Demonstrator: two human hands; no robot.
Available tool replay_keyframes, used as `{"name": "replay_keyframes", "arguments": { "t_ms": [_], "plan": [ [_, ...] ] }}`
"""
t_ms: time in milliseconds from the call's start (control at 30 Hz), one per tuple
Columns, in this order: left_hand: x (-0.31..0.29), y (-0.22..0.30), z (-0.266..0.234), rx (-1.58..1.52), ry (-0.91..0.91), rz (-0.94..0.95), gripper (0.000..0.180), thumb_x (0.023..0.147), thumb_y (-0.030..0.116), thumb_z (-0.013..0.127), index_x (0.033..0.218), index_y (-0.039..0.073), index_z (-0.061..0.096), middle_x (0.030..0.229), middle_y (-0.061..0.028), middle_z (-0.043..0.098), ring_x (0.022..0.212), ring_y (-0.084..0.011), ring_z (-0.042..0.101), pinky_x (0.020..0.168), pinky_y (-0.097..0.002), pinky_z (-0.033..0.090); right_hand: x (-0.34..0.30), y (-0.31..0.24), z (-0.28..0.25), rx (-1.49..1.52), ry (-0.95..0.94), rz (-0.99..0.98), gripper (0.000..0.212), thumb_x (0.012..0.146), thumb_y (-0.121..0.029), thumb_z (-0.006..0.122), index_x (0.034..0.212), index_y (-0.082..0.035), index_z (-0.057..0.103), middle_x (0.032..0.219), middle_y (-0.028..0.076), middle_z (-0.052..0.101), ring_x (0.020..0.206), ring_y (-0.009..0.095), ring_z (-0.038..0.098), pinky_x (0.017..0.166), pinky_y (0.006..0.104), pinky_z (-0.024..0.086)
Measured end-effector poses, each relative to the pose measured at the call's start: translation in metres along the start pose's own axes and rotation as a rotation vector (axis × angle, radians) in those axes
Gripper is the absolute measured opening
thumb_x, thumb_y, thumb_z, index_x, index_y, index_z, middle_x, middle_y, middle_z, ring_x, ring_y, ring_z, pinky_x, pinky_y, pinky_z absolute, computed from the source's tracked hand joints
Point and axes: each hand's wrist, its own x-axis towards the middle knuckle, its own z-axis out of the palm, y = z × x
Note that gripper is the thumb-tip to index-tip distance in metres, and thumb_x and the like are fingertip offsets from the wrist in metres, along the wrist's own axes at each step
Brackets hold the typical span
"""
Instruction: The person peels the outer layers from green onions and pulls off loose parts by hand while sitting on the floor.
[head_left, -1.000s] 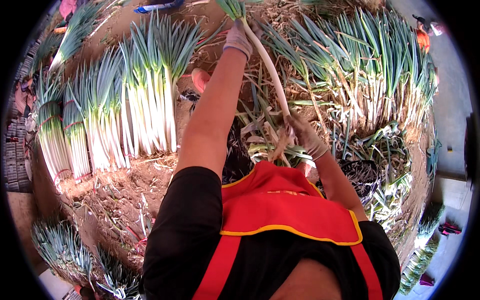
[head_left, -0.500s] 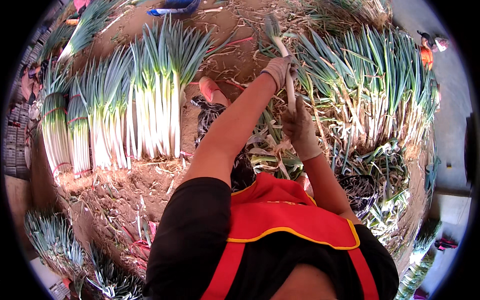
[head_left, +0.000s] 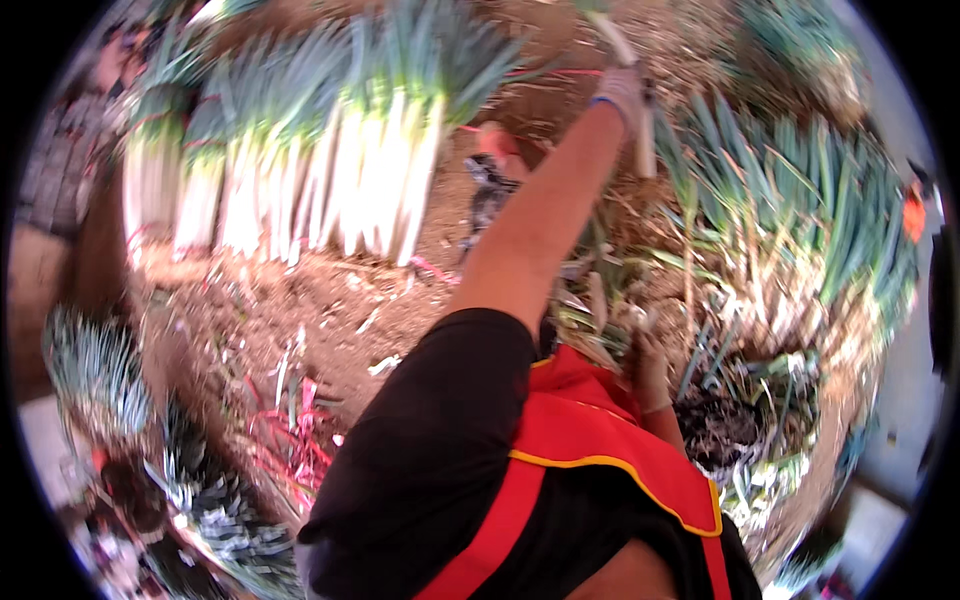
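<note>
My left hand (head_left: 622, 95), in a pale glove, reaches far forward. It is closed around the stalk of a long green onion (head_left: 646, 152), whose white end points toward me and whose leaves run off at the top edge. My right hand (head_left: 648, 368), gloved too, is low beside my red apron (head_left: 580, 430), near a litter of stripped leaves (head_left: 590, 318). Motion blur smears its fingers, so their grip is unclear. Off to the left of my left arm stands a row of cleaned green onions (head_left: 385, 180) with bright white stalks.
Untrimmed green onions (head_left: 800, 215) are heaped at right, with dry roots and husks. Tied bundles (head_left: 155, 170) stand at far left. Red ties (head_left: 300, 435) lie on the brown ground (head_left: 270, 320). More onions (head_left: 95, 370) are at lower left.
My left hand has carried the green onion forward. My right hand has let go of its lower end and drawn back toward the apron. The whole view has shifted, with blur.
</note>
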Motion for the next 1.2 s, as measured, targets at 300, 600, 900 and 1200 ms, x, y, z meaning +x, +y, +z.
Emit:
{"name": "replay_keyframes", "arguments": {
  "t_ms": [300,600,900,1200],
  "plan": [
    [-0.036,0.245,-0.011,0.513,0.315,-0.136,0.022,0.092,0.018,0.053,0.104,0.000,0.055,0.079,-0.0101,0.059,0.050,-0.0151,0.050,0.043,-0.0284,0.044,0.037,0.048,-0.025,-0.806,0.004,-0.363,0.036,0.097,-0.030,0.053,0.097,0.005,0.061,0.067,0.007,0.047,0.058,0.016,0.044,0.052,0.0331,0.037],
    [-0.130,0.289,-0.236,0.818,0.467,-0.415,0.038,0.092,0.026,0.057,0.122,0.003,0.053,0.083,-0.0066,0.060,0.060,-0.0135,0.053,0.052,-0.0301,0.048,0.057,0.059,-0.006,-0.577,0.014,-0.148,0.031,0.096,-0.029,0.053,0.094,0.001,0.062,0.062,0.002,0.048,0.051,0.010,0.041,0.046,0.0267,0.033],
    [-0.241,0.208,-0.347,0.808,0.511,-0.827,0.052,0.092,0.019,0.059,0.140,0.011,0.041,0.092,-0.0148,0.065,0.069,-0.0235,0.063,0.059,-0.0395,0.057,0.083,0.085,-0.032,-0.829,0.013,-0.214,0.036,0.096,-0.032,0.051,0.092,0.002,0.061,0.064,0.006,0.051,0.055,0.014,0.044,0.052,0.0309,0.037],
    [-0.222,0.196,-0.386,1.507,0.271,-0.764,0.064,0.077,0.023,0.077,0.133,0.005,0.052,0.104,-0.0111,0.068,0.067,-0.0147,0.058,0.062,-0.0301,0.050,0.117,0.090,-0.042,-0.843,0.040,-0.118,0.037,0.096,-0.031,0.053,0.103,0.004,0.063,0.072,0.011,0.061,0.063,0.023,0.054,0.059,0.0360,0.043]
  ]
}}
